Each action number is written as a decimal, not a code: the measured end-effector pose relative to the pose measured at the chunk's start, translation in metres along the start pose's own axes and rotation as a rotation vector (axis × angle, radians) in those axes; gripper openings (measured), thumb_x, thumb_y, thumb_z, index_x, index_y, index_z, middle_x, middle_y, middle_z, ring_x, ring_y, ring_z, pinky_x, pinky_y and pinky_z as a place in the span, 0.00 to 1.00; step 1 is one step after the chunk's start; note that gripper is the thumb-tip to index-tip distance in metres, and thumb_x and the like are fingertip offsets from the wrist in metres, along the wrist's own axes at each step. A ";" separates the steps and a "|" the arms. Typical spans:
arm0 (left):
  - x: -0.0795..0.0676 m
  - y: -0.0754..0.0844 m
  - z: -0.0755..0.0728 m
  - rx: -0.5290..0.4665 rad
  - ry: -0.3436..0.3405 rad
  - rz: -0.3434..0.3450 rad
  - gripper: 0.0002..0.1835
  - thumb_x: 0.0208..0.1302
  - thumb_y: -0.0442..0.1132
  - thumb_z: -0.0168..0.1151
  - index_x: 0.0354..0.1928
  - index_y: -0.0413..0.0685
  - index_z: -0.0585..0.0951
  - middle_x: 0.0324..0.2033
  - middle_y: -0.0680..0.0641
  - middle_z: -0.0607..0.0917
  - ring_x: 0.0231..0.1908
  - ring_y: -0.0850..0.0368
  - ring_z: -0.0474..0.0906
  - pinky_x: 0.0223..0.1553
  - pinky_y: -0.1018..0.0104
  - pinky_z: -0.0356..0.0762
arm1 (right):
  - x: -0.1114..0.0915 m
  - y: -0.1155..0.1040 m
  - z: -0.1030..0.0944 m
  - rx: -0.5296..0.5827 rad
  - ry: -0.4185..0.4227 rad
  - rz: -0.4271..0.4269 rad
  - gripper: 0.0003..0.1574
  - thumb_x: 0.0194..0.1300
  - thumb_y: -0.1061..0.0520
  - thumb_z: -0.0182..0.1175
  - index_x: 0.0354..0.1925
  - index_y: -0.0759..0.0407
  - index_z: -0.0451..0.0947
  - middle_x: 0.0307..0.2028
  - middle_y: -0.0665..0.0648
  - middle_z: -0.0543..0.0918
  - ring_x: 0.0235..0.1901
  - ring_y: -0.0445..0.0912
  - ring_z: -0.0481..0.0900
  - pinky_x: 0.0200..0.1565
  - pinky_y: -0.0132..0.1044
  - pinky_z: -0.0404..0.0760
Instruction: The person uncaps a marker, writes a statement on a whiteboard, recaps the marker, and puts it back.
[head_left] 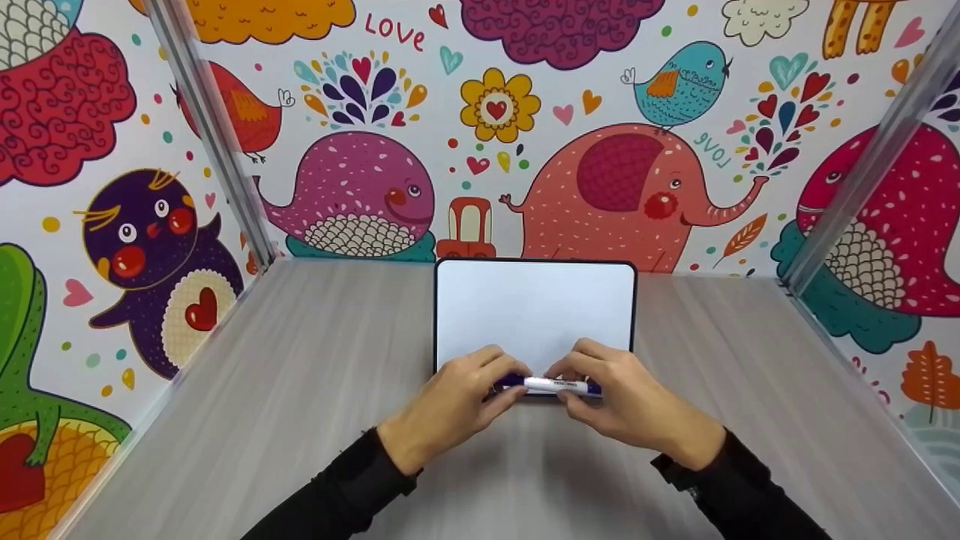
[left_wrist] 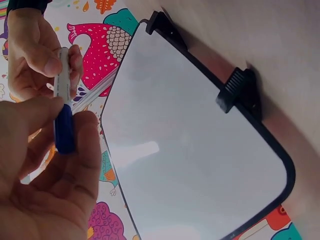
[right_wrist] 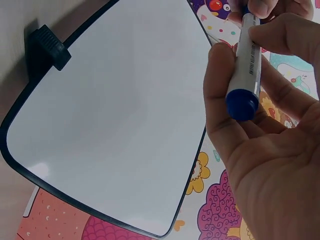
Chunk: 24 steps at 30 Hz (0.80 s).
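Both hands hold one whiteboard marker [head_left: 551, 385], white with blue ends, level in front of a small whiteboard [head_left: 534, 311]. My left hand [head_left: 465, 394] pinches the blue cap [left_wrist: 64, 129], which is still on the marker. With thumb and fingers, my right hand [head_left: 622, 390] grips the white barrel [right_wrist: 246, 60] near its blue-tipped other end [right_wrist: 242, 104]. The whiteboard has a thin black frame and stands tilted up behind the hands. No writing shows on its white face.
Black clips [left_wrist: 239, 90] sit on the whiteboard's lower edge, against the table. The grey wood-grain table [head_left: 337, 337] is walled in by printed panels [head_left: 360, 187] with cartoon animals. Metal posts [head_left: 217, 135] stand at the back corners.
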<state>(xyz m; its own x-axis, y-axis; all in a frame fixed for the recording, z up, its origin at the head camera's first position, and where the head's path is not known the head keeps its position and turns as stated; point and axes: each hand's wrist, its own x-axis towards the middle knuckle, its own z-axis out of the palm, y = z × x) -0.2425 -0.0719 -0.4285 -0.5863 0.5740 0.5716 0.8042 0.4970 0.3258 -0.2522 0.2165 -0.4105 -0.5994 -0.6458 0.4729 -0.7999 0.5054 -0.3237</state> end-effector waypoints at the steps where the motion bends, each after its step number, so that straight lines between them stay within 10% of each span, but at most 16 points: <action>1: 0.000 0.000 0.000 -0.001 -0.003 -0.001 0.10 0.84 0.41 0.74 0.59 0.47 0.91 0.48 0.47 0.93 0.43 0.58 0.90 0.50 0.69 0.95 | 0.000 0.000 0.000 -0.002 0.006 -0.008 0.16 0.72 0.65 0.81 0.53 0.52 0.92 0.42 0.48 0.87 0.39 0.37 0.86 0.39 0.36 0.93; 24: -0.001 0.001 0.004 -0.001 0.004 0.025 0.09 0.85 0.41 0.72 0.58 0.47 0.92 0.46 0.49 0.93 0.41 0.64 0.86 0.44 0.73 0.89 | 0.002 0.001 0.008 0.029 0.027 -0.086 0.16 0.74 0.67 0.80 0.52 0.56 0.85 0.45 0.50 0.92 0.44 0.41 0.94 0.44 0.37 0.97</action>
<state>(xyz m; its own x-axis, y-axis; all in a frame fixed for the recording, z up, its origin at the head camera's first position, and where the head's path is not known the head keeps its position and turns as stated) -0.2417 -0.0693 -0.4318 -0.5656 0.5838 0.5825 0.8188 0.4818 0.3121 -0.2543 0.2111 -0.4160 -0.5277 -0.6703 0.5217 -0.8492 0.4317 -0.3042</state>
